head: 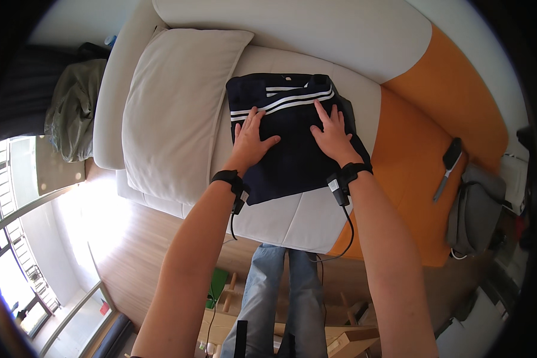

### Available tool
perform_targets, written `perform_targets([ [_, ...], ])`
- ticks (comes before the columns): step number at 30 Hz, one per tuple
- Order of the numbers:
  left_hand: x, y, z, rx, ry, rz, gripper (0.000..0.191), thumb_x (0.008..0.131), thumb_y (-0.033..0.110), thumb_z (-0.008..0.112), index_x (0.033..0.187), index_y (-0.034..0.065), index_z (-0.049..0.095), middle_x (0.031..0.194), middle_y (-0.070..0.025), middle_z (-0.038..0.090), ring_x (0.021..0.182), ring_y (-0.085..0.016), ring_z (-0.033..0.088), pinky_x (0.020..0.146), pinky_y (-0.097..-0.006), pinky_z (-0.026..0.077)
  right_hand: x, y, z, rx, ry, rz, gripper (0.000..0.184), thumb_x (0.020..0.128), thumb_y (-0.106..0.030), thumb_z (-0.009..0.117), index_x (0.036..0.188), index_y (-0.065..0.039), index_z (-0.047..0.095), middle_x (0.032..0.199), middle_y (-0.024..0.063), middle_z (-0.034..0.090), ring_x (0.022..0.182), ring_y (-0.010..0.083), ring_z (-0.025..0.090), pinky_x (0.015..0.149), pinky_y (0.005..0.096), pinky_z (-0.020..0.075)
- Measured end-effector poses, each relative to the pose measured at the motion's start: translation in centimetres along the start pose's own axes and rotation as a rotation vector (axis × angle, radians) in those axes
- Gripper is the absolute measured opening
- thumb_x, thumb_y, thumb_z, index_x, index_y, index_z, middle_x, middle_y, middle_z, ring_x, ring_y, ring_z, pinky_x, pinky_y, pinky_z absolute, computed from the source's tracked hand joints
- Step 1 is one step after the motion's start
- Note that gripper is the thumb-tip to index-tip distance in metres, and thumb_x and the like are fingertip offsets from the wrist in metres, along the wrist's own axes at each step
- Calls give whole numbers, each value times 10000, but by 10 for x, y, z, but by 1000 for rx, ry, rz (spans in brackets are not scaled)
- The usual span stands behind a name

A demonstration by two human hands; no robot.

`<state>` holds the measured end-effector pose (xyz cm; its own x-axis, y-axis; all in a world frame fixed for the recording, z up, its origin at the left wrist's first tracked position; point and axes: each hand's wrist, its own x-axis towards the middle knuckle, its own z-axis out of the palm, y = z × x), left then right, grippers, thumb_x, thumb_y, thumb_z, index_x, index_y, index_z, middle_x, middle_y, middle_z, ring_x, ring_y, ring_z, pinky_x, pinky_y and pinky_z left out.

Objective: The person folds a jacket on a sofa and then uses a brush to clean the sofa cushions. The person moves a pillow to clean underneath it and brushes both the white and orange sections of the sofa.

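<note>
A folded dark navy garment with white stripes lies on the pale seat of a sofa. My left hand rests flat on its left side, fingers spread, the fingertips at the stripes. On the right side of the cloth lies my right hand, its fingers apart and one fingertip near the stripes. Neither hand grips the fabric. Each wrist wears a black strap with a small device and a cable. Part of the garment is hidden under my hands.
A large beige cushion leans at the sofa's left end. On the orange section lie a brush with a grey handle and a grey bag. Cables hang from both wrists. Behind my legs stands a wooden table.
</note>
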<state>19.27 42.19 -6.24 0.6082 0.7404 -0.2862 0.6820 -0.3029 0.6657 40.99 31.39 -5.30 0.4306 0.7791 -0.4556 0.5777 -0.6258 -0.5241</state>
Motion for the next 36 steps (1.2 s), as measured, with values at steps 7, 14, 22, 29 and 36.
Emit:
perform_targets([
  [7,-29,-4,-2,57,302,183,721,778,246,795,1396,73,468,1545,-203,361,1412,-418,339,1171,-514,272,-23,42,-27,-92,317,103,811,850,-413,731,1493,-61,386,1500,196,414,1395,402,387,1080,551,409],
  [14,-45,-31,2,-731,55,-590,1013,770,427,867,1461,-54,304,1432,-220,463,1297,-326,495,1060,-393,440,-37,64,-37,509,20,390,1127,783,-613,776,1494,113,287,1456,335,457,1377,399,462,1137,399,388],
  [22,-47,-16,-13,-1002,-52,-546,626,844,262,815,1335,-27,554,1216,-131,670,1099,-228,641,981,-352,493,-53,69,-53,686,-118,461,1019,812,-506,783,1506,90,332,1509,295,426,1416,383,417,1184,446,296],
  [29,-66,30,-15,-1004,-74,-470,518,865,183,785,1295,-31,591,1190,-121,685,1060,-224,661,953,-342,516,-97,91,-62,944,4,283,443,921,-250,731,1247,40,655,1125,168,718,1016,248,677,936,360,512],
  [36,-87,129,71,-926,-211,-346,467,862,168,792,1242,-38,615,1133,-101,696,1016,-190,657,926,-328,520,-192,204,-116,964,116,372,449,950,-248,699,1321,-8,614,1254,146,675,1168,252,625,1055,391,442],
])
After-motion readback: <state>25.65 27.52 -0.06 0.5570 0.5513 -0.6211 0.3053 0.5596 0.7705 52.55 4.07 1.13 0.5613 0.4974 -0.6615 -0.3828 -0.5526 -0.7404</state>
